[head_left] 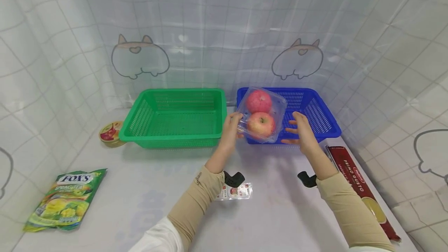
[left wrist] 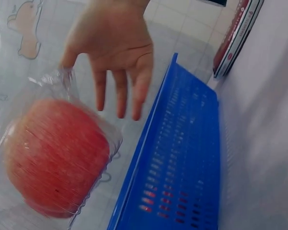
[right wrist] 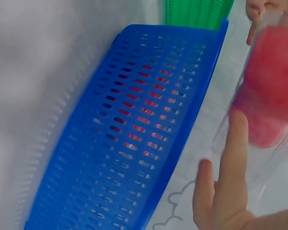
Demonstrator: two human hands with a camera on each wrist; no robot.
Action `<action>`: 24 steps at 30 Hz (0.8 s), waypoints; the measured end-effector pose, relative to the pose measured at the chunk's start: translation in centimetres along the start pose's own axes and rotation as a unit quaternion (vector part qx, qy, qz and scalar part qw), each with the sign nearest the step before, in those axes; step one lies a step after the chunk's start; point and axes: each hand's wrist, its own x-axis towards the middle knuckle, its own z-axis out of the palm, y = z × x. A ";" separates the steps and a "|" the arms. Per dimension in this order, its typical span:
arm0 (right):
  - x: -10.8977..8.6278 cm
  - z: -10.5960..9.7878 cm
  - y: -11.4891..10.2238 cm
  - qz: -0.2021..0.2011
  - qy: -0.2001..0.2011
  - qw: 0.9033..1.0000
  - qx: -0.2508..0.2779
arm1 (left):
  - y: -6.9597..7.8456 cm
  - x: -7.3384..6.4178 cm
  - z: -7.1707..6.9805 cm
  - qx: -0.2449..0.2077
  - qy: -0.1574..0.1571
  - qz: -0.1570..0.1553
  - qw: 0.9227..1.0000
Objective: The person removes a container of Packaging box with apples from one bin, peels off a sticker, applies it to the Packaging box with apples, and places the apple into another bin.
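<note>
While the blue basket (head_left: 318, 116) sits before us, a clear pack (head_left: 278, 108) with two apples (head_left: 260, 124) hangs tilted over its left side, likely because only our left hand (head_left: 229, 131) pinches it. By the basket's front, our right hand (head_left: 303, 133) spreads empty fingers near the pack, perhaps to steady it.

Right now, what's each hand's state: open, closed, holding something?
Left hand: closed, holding a clear, boxy plastic pack of two round red apples by its left side.
Right hand: open beside the pack, holding nothing.
</note>
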 end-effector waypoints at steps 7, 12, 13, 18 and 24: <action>0.4 -0.3 0.0 0.022 -0.060 0.997 0.032 | 0.5 0.3 -1.6 0.029 -0.010 -0.014 0.999; 0.4 -0.5 -0.1 0.009 -0.116 0.991 0.061 | 0.9 0.4 -2.5 0.044 -0.018 -0.036 0.998; 0.4 -0.5 -0.1 0.008 -0.124 0.990 0.064 | 1.0 0.5 -2.7 0.045 -0.021 -0.039 0.998; 0.3 -0.5 -0.4 0.003 -0.157 0.986 0.050 | 1.5 0.5 -3.5 0.049 -0.044 -0.054 0.996; 0.0 -0.4 -0.5 0.011 -0.181 0.982 0.043 | 2.2 0.5 -4.3 0.063 -0.074 -0.070 0.993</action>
